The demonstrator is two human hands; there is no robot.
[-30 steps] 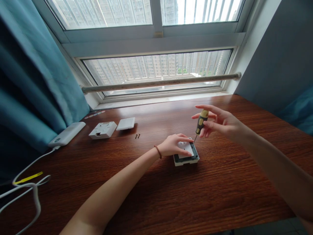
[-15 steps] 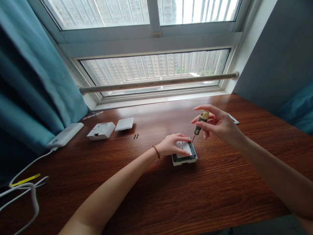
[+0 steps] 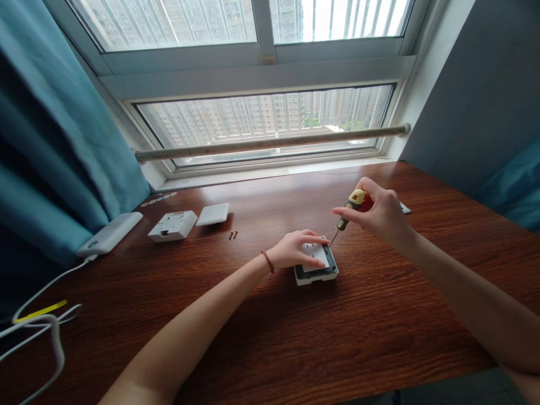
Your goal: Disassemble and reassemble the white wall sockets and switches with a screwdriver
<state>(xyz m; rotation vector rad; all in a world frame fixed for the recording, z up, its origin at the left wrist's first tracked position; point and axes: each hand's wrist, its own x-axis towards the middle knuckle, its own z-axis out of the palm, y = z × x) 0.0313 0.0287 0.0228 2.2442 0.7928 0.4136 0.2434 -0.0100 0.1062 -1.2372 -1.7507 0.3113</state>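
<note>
My left hand [image 3: 294,250] lies across a wall socket [image 3: 314,274], holding it against the table with thumb and fingers at either side of its white slotted face. A dark frame borders that face, above a white base. Pinched in my right hand [image 3: 385,215] is a screwdriver [image 3: 349,210] with a yellow and dark grey handle. It leans to the right, and its tip meets the socket's dark frame near the far right corner. Whether a screw sits under the tip cannot be made out.
Two screws [image 3: 233,235] lie left of the socket, near a white cover plate [image 3: 212,214] and a white mounting box [image 3: 172,226]. A white power bank [image 3: 110,235] with a cable [image 3: 53,281] is at far left. Another white piece [image 3: 405,208] shows behind my right hand.
My right hand has changed its grip: the fingers that were stretched out are now curled round the handle's top end. The screwdriver tilts slightly more to the right. My left hand stays on the socket.
</note>
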